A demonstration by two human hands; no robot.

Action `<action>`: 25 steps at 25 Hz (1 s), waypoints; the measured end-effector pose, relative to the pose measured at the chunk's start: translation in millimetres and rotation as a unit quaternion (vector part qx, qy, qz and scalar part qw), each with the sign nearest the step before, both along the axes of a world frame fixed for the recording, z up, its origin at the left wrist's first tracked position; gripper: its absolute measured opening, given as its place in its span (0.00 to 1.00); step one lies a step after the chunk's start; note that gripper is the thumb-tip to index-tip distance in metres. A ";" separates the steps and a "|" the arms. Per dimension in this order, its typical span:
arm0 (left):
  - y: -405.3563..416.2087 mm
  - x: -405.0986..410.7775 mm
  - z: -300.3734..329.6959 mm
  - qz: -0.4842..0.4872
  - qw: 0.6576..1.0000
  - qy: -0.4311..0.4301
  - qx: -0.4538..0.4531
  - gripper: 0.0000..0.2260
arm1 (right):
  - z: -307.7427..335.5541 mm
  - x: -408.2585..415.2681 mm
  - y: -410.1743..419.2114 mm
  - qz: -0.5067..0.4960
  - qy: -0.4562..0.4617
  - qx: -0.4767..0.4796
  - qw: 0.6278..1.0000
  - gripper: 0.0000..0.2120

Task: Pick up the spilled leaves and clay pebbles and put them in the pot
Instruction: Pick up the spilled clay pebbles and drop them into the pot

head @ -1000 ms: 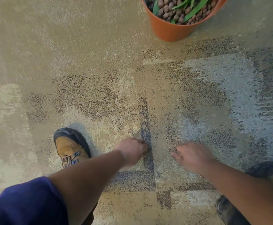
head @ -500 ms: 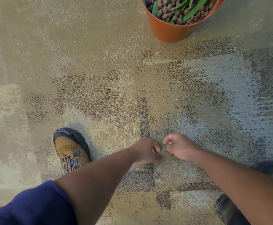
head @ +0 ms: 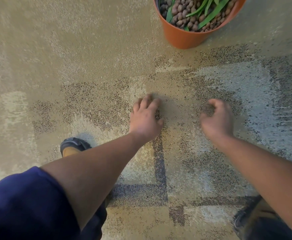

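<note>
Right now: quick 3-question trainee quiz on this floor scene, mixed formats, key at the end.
1. True or false: the orange plastic pot lies tipped over on the patterned carpet.
2. What fills the pot? A) water B) brown clay pebbles and green leaves C) sand
3. Fill in: neither the left hand nor the right hand visibly holds ____.

Key: 1 false, it stands upright. 2 B. 3 anything.

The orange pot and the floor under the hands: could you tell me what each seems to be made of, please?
The orange pot looks like smooth moulded plastic: uniform colour, thin rim, faint sheen; glazed clay cannot be ruled out. The clay pebbles in it look matte, rough and porous, like fired clay. The floor looks like short-pile carpet: a grainy, speckled, non-reflective surface with blocky patterned patches.
</note>
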State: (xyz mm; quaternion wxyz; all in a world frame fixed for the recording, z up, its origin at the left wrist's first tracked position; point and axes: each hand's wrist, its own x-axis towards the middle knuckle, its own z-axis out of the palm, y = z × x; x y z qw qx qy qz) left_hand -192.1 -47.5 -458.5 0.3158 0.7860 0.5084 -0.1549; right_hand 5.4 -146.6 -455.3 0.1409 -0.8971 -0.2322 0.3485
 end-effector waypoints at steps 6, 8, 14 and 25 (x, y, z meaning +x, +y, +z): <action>-74.0 -75.3 3.8 -0.046 0.992 0.105 -0.048 0.29 | -1.3 -3.2 -42.1 0.090 0.061 -0.099 0.989 0.08; -86.6 -93.9 0.5 -0.056 0.991 0.114 -0.052 0.26 | -2.3 -6.7 -51.3 0.111 0.040 -0.090 0.989 0.14; -80.7 -117.2 -2.1 -0.050 0.991 0.111 -0.056 0.23 | 1.8 0.6 -74.8 0.196 -0.041 -0.100 0.975 0.11; -59.9 -73.9 -3.6 -0.109 0.993 0.040 -0.030 0.24 | -3.8 7.8 -59.7 0.066 0.004 -0.033 0.997 0.18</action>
